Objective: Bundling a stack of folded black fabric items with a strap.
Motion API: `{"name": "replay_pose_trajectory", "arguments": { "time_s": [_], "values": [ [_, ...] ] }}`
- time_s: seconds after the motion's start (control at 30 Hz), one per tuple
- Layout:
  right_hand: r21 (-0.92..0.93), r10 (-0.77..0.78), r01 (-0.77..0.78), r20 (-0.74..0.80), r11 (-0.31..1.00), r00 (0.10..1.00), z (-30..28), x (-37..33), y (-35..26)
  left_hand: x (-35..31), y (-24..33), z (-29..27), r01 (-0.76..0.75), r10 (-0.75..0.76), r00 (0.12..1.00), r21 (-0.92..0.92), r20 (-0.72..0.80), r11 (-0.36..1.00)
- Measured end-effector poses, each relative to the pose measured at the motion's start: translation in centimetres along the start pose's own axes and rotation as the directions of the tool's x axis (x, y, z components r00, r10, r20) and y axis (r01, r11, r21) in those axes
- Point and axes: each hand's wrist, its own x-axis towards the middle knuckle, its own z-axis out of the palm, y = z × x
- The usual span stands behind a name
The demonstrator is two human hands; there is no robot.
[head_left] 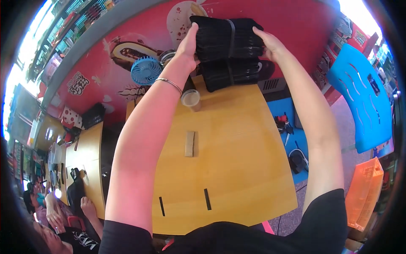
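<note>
At the far edge of the table, my left hand (189, 48) and my right hand (270, 45) grip a banded bundle (215, 39) of flat, black, fabric-like pieces from its two sides. My thumbs show at its upper corners, while most of the other fingers are hidden. A dark band crosses the bundle's middle. Just below it in the picture is a second black bundle (220, 75), banded the same way; whether the two touch I cannot tell. Their exact kind is not clear.
On the wooden table (241, 156) are a lidded cup (191, 99), a tan strip (190, 144) and two black strips (207, 199). A blue fan (146, 70) stands behind my left forearm. Right are a blue chair (359, 97) and an orange crate (365, 194). People (63, 228) sit at lower left.
</note>
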Motion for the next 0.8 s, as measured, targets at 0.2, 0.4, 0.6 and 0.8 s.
{"name": "replay_pose_trajectory", "arguments": {
  "time_s": [0.2,0.4,0.6,0.8],
  "values": [
    [-0.285,-0.215,0.201,-0.018,0.937,0.976,-0.7,5.3,6.7,7.0,-4.8,-3.6,-0.142,0.152,0.988,0.205,-0.036,0.968],
    [-0.536,-0.34,0.202,-0.172,0.82,0.925,-1.1,2.2,5.7,-3.5,-5.5,0.9,-0.382,0.416,0.906,0.271,-0.078,0.883],
    [-0.372,-0.498,0.462,0.001,0.805,0.867,-2.9,-7.9,9.8,-18.8,-11.3,-0.4,-0.645,0.509,0.758,0.355,0.408,0.676],
    [-0.514,-0.21,0.23,0.098,0.827,0.973,-1.7,-23.1,16.7,-32.0,-14.2,-7.6,-0.605,0.364,0.793,0.56,0.489,0.567]
  ]
}}
